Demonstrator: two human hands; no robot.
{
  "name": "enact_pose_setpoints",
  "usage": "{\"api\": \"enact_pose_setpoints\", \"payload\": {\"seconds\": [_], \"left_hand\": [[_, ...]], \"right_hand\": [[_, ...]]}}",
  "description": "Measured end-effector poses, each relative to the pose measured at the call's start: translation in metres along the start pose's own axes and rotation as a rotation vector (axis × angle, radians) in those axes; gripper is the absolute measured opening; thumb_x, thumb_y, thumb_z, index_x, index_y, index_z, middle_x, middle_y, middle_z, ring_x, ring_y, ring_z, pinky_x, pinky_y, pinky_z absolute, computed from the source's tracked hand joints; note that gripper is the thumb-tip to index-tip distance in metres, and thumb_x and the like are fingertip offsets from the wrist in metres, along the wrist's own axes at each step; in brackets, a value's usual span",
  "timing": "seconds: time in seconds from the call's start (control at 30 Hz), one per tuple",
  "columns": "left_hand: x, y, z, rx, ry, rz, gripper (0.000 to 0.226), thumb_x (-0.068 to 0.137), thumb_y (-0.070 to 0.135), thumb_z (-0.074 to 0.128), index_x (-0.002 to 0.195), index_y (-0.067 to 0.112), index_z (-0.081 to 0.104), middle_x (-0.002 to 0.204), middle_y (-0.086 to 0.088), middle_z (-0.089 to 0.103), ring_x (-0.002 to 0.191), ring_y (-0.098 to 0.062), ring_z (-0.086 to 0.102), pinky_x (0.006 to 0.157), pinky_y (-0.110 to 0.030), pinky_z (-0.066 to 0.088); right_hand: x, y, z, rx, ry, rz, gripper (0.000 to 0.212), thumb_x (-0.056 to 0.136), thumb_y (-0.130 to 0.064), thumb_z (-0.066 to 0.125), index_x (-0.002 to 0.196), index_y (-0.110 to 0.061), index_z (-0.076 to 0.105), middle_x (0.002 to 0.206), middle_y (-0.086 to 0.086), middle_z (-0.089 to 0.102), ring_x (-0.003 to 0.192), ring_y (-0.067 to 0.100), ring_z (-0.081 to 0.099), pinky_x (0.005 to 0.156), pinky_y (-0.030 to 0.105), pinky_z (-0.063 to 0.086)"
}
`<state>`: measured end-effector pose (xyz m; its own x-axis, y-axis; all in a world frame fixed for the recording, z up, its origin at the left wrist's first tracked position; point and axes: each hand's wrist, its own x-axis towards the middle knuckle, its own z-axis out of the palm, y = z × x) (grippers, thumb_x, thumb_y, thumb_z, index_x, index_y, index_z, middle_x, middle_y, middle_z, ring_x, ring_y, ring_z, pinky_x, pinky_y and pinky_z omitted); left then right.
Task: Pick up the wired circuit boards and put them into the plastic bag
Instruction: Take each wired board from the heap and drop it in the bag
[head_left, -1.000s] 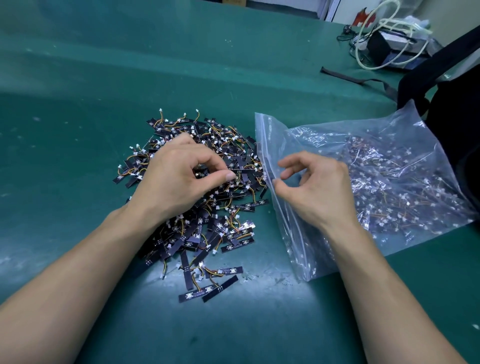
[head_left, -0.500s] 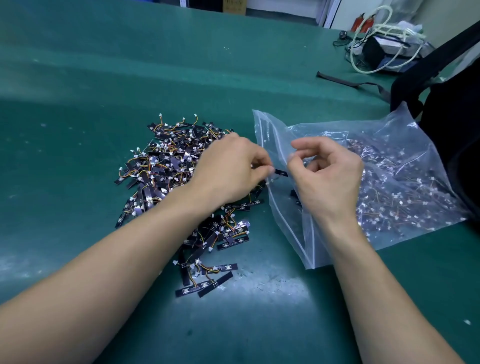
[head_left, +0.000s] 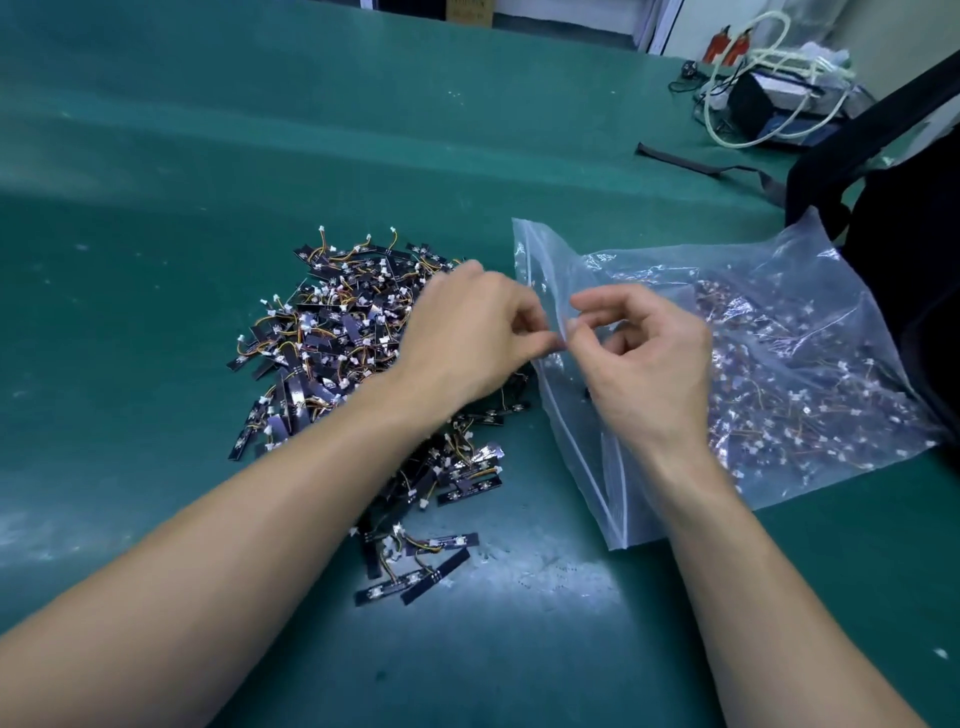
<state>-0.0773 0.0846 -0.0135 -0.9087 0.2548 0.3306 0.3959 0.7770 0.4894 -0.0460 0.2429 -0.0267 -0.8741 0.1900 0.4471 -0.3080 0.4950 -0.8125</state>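
Wired circuit boards (head_left: 332, 332) lie heaped on the worktop (head_left: 182, 182) just left of my left hand (head_left: 467, 348), whose fingers (head_left: 519, 325) curl together at the plastic bag (head_left: 805, 322) mouth; whether they pinch a board I cannot tell. My right hand (head_left: 649, 374) pinches the rim, I judge to hold it open; more boards lie inside.

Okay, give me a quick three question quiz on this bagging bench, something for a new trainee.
1. True or false: the plastic bag is empty.
2. The loose circuit boards lie: A) left of the bag, B) right of the bag, C) in a tray.
3. Fill the gap: the right hand pinches the bag at its ___.

Key: 1 false, it already holds many boards; 2 A; 3 mouth.
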Motion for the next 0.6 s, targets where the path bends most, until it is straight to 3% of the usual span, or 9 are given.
{"api": "enact_pose_setpoints", "payload": {"seconds": [0.17,0.3,0.47,0.6], "left_hand": [[-0.023,-0.043,-0.038,0.029,0.070,-0.031,0.020,0.085,0.051,0.073,0.082,0.032,0.076,0.073,0.017,0.064,0.083,-0.015,0.045,0.075,-0.033,0.031],[-0.039,-0.065,-0.044,0.057,0.091,-0.055,0.017,0.088,0.046,0.072,0.085,0.030,0.076,0.077,0.015,0.066,0.085,-0.015,0.044,0.080,-0.039,0.041],[-0.043,-0.072,-0.043,0.100,0.061,0.007,0.016,0.089,0.044,0.071,0.090,0.030,0.077,0.081,0.015,0.067,0.087,-0.016,0.042,0.082,-0.040,0.038],[-0.043,-0.071,-0.042,0.107,0.070,0.045,0.019,0.089,0.045,0.069,0.089,0.028,0.078,0.079,0.013,0.067,0.086,-0.018,0.044,0.079,-0.039,0.037]], "right_hand": [[-0.003,0.007,0.004,-0.165,-0.195,0.042,0.014,0.083,-0.020,0.075,0.087,-0.033,0.073,0.079,-0.024,0.070,0.055,-0.001,0.054,0.061,0.021,0.049],[-0.004,0.011,0.010,-0.345,-0.384,0.061,0.011,0.087,-0.026,0.078,0.095,-0.033,0.074,0.077,-0.022,0.069,0.060,-0.009,0.057,0.068,0.028,0.056],[-0.005,0.010,0.011,-0.316,-0.304,-0.034,0.006,0.085,-0.025,0.079,0.091,-0.025,0.078,0.074,-0.014,0.068,0.059,-0.004,0.053,0.065,0.024,0.044],[-0.008,0.002,0.019,-0.375,-0.291,-0.147,0.004,0.087,-0.029,0.079,0.089,-0.026,0.080,0.075,-0.011,0.066,0.064,0.004,0.055,0.067,0.033,0.051]]}}
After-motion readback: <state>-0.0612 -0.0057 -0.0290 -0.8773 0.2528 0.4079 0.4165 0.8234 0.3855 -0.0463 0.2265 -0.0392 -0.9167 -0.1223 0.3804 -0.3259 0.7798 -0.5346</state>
